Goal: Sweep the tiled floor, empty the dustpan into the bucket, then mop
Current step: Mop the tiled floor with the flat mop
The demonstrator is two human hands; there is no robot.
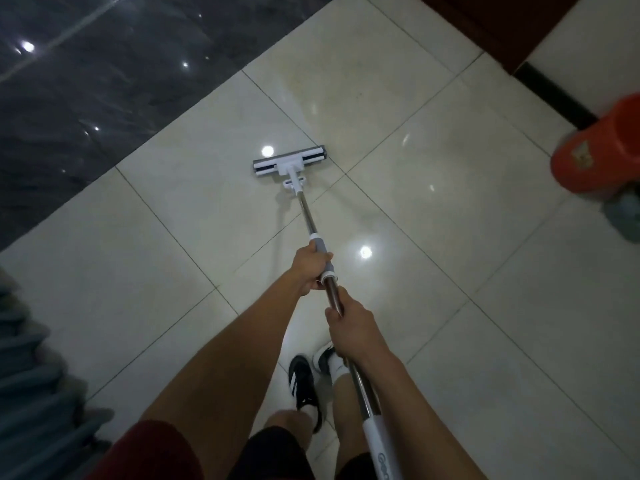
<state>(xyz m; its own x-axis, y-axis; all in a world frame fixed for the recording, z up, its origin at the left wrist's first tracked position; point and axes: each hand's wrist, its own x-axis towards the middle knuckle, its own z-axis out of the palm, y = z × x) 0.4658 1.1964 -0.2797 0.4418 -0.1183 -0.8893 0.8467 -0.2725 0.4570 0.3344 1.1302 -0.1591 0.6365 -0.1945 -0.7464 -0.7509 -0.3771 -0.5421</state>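
Note:
A flat sponge mop head (289,161), grey and white, lies on the glossy cream tiled floor (433,237) ahead of me. Its metal handle (307,216) runs back toward my body. My left hand (309,268) grips the grey sleeve on the handle, further down the pole. My right hand (349,318) grips the bare metal pole just behind it, nearer my body. The white upper end of the handle passes under my right forearm. An orange-red bucket (599,147) stands at the right edge, partly cut off.
A dark polished stone strip (104,81) borders the floor at the upper left. A dark wooden panel and black skirting (550,91) line the upper right. A teal ribbed object (31,375) sits at the lower left. A grey-blue item (623,216) lies below the bucket. My shoes (304,379) are below.

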